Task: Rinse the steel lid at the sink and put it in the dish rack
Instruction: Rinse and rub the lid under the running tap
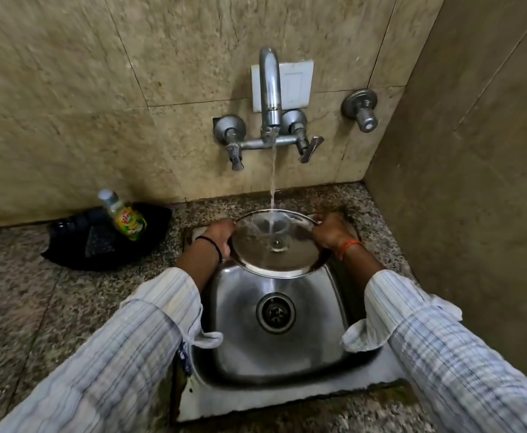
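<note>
Now the round shiny steel lid (pixel 274 242) is up over the far end of the square steel sink (pixel 243 348), right under the tap. Both hands have hold of it. The left hand (pixel 221 234) is curled tight on the lid's rim at nine o'clock, and the right hand (pixel 329 231) is curled tight on the rim at three o'clock. A thin stream of water (pixel 273 179) falls from the curved silver tap (pixel 270 89) on the wall at twelve o'clock and hits the lid near its middle, then runs over it. The lid tips a bit toward the person. The round drain (pixel 275 313) sits in the sink bowl, at six o'clock from the lid. On the speckled stone worktop (pixel 21 292), at nine o'clock from the sink, a small bottle with a green and yellow label (pixel 124 215) leans on a black cloth (pixel 99 242). The person has striped white sleeves (pixel 149 314), a black band on the left wrist and an orange thread on the right wrist.
</note>
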